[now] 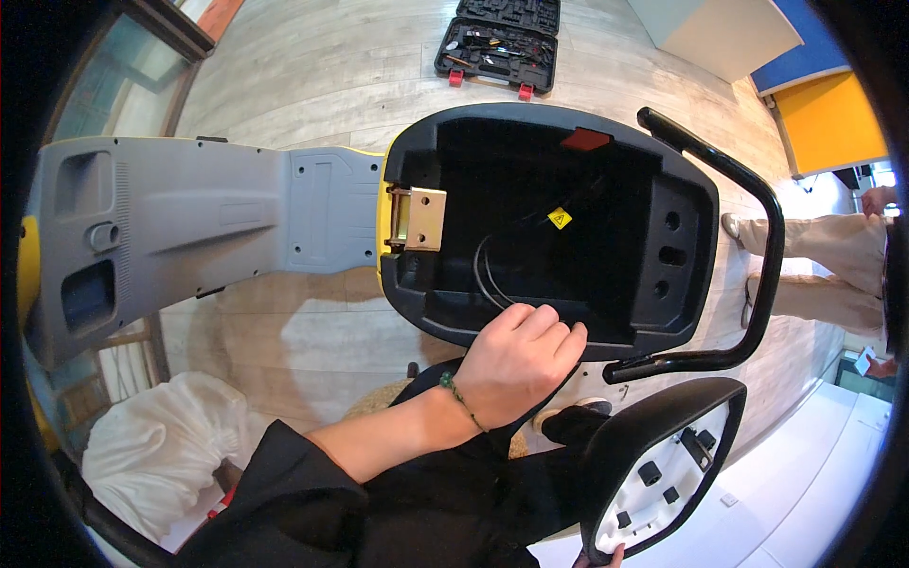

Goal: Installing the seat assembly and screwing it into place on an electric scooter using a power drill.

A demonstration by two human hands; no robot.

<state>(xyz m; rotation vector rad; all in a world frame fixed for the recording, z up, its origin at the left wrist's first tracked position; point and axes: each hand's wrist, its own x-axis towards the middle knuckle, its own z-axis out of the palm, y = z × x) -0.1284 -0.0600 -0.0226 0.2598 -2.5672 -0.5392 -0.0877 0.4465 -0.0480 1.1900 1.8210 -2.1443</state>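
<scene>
The left hand [525, 355] is curling over the near edge of the black storage compartment [699, 279], its back facing up and its fingers bending down close together; a thin dark cable [479, 265] is looping down toward the knuckles, but the fingertips are hiding, so I cannot tell whether they are pinching the cable or just the rim. The right hand [614, 557] is showing only a few digits at the bottom of the view, and these seem to be pinching the lower edge of the black seat [668, 473], which is leaning off the compartment, near its near right corner, with its white underside showing. The step in hand looks like working at that near edge while the seat is off, and the next move is probably calling for a sure fingertip hold there, the cable lying clear of the rim, and a steady grip on the seat. At the compartment's left edge a metal hinge bracket [427, 220] is jutting inward, and a yellow label [560, 219] is showing inside. Farther left, a grey footboard [213, 204] is stretching away; past the right edge a black tubular bar [772, 237] is curving round. Beyond the far edge, an open tool case [497, 57] is lying on the floor [284, 95], and another person [824, 275] is standing beyond the bar.
</scene>
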